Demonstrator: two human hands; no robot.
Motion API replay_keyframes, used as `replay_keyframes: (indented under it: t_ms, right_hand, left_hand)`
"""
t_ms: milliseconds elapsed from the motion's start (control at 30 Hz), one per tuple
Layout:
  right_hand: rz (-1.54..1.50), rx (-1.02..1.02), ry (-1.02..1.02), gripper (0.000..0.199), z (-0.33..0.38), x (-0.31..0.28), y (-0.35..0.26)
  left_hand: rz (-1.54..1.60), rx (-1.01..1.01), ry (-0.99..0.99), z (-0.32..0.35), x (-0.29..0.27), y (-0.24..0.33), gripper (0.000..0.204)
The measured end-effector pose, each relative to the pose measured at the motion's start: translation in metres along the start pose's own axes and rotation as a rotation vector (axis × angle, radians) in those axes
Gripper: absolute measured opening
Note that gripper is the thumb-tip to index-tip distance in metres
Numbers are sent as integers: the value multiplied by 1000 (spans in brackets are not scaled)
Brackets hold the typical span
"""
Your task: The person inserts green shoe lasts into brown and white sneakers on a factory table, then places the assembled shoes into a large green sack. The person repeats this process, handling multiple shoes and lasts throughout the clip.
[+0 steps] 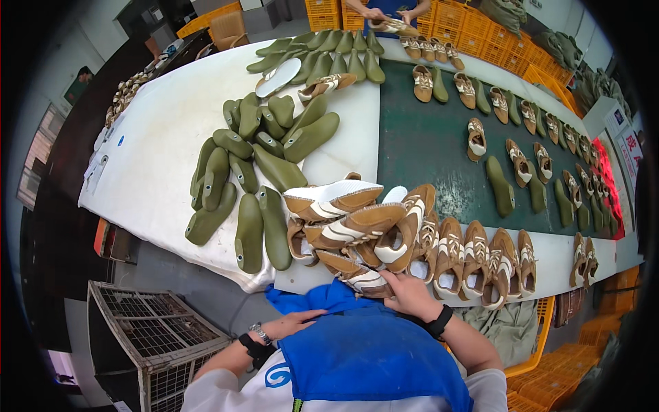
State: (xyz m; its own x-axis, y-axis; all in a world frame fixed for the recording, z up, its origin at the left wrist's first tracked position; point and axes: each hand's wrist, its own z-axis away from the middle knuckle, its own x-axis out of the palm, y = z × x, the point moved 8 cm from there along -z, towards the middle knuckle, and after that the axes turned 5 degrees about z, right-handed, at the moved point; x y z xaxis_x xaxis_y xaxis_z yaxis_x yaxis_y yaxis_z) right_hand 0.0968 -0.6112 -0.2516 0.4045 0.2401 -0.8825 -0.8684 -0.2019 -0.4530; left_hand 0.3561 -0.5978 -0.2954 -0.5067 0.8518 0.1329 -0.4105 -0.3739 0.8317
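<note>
Dozens of green foot-shaped forms (216,172) lie heaped on the left of the white tabletop (158,158), well beyond your left arm; being loosely piled there, they probably leave the near edge free for your hands. A wire cage (161,319) stands off the table at the near left. Your left hand (296,324) is open, fingers stretched flat over the blue cloth of your apron (371,357); it holds no shoe, and seems only to rest there. Just right of it, at the near edge, the brown-and-white shoe (353,276) lies tilted against the front of the shoe pile (347,220). Your right hand (412,296) grips that shoe by its right end, thumb on top, perhaps to steady it; the fingers beneath are mostly hidden. At the far side, a co-worker's hands (388,14) hold another shoe. Right of your hand, a row of shoes (473,257) stands side by side, probably so each is easy to reach. Farther right, on the dark green surface (439,158), shoes and forms alternate in lines, apparently set to keep each shoe near a form.
</note>
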Motion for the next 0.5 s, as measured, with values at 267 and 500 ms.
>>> replay_keyframes:
  t_ms: [267, 500]
  right_hand:
    - [-159, -101, 188, 58, 5, -36, -19]
    - [-904, 101, 2, 48, 7, -71, 1]
  left_hand:
    - [-665, -759, 159, 26, -12, -168, 43]
    - [-380, -63, 445, 40, -80, 25, 36]
